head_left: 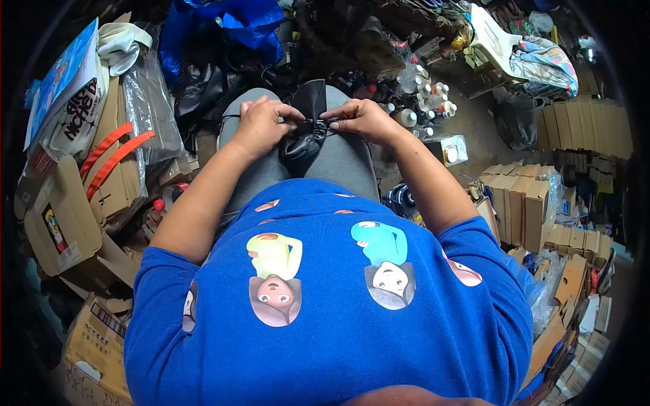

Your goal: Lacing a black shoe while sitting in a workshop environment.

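Note:
Across my grey-trousered lap lies a small black pouch [300,146], shiny like leather, gathered at its neck, with a stiff dark flap standing up above the gathers. My left hand [263,124] pinches at the neck from the left, thumb and forefinger pressed together on what looks like a thin black cord. From the right, my right hand [364,122] pinches the cord's other side between thumb and fingertips. A dark strand trails out to the left of my left hand. The cord's exact path in the gathers is too small to make out.
Flattened cardboard [122,128] and plastic wrap lean at the left. A blue bag [230,30] lies beyond my knees. Several plastic bottles [407,118] stand to the right, with a white chair [491,37] behind. Stacked cardboard boxes [518,203] fill the right side.

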Demonstrator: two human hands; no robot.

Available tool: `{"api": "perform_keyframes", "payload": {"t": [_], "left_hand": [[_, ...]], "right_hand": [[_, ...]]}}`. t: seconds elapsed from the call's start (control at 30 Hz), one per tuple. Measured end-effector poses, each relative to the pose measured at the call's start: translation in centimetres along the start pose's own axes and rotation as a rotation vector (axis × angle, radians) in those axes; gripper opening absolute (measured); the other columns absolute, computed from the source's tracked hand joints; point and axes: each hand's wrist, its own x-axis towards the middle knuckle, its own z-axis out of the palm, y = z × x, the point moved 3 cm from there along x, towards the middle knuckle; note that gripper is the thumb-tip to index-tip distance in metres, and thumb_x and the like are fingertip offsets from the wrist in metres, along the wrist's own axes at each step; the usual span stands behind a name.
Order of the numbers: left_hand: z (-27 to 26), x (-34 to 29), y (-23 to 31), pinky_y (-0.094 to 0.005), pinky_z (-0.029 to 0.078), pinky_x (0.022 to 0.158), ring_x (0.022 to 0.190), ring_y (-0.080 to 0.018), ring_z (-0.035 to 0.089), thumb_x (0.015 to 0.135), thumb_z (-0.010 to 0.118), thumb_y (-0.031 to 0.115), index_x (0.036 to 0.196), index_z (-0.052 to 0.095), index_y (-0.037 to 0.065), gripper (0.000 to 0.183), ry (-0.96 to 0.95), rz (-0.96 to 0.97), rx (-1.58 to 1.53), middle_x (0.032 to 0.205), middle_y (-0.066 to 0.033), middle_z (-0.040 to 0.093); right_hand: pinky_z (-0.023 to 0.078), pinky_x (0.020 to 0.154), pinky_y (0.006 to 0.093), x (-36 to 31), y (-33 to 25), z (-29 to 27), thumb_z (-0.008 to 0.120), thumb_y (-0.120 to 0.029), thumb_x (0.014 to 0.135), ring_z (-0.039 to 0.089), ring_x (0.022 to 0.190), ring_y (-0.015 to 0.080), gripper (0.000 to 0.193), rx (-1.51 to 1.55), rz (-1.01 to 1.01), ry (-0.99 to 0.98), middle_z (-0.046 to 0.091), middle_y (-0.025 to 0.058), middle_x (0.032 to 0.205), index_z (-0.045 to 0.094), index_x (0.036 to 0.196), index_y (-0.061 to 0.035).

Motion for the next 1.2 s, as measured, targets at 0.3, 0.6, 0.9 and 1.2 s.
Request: {"api": "perform_keyframes", "payload": {"t": [0.3, 0.6, 0.9, 1.2], "left_hand": [[0.7, 0.2, 0.8, -0.037, 0.024, 0.09, 0.095, -0.0174, 0.051, 0.075, 0.069, 0.02, 0.096, 0.072, 0.024, 0.021, 0.073, -0.051, 0.028, 0.086, 0.0015, 0.066], [1.7, 1.6, 1.4, -0.0368, 0.027, 0.085, 0.084, -0.0188, 0.057, 0.071, 0.072, 0.025, 0.088, 0.066, 0.017, 0.019, -0.02, -0.181, -0.059, 0.079, -0.0016, 0.064], [-0.4, 1.3, 0.9, -0.0389, 0.031, 0.087, 0.09, -0.0206, 0.055, 0.072, 0.071, 0.022, 0.077, 0.067, 0.014, 0.011, 0.065, 0.056, 0.113, 0.08, -0.0025, 0.063], [0.0, 1.1, 1.5, -0.0413, 0.046, 0.072, 0.078, -0.0326, 0.062, 0.082, 0.057, 0.014, 0.097, 0.062, 0.008, 0.016, -0.113, -0.058, -0.029, 0.081, -0.015, 0.064]], "right_hand": [[0.046, 0.07, 0.0206, 0.4, 0.5, 0.6, 0.069, -0.008, 0.08, 0.055, 0.076, 0.0038, 0.029, 0.271, 0.071, 0.021, 0.067, -0.0004, 0.087, 0.068, 0.109, -0.0098], [0.041, 0.059, 0.0205, 1.6, 0.3, 0.9, 0.072, -0.012, 0.079, 0.05, 0.064, 0.0031, 0.015, 0.35, 0.079, 0.07, 0.06, -0.0037, 0.07, 0.069, 0.092, -0.0041], [0.042, 0.063, 0.0211, 2.3, -0.1, -0.3, 0.073, -0.011, 0.078, 0.051, 0.067, 0.0047, 0.013, 0.135, -0.015, -0.014, 0.06, -0.0031, 0.071, 0.064, 0.082, -0.003], [0.041, 0.077, 0.0254, -1.5, 1.6, -0.8, 0.075, -0.02, 0.077, 0.05, 0.086, 0.0111, 0.02, 0.072, -0.036, 0.051, 0.049, 0.0017, 0.09, 0.065, 0.084, -0.0039]]}}
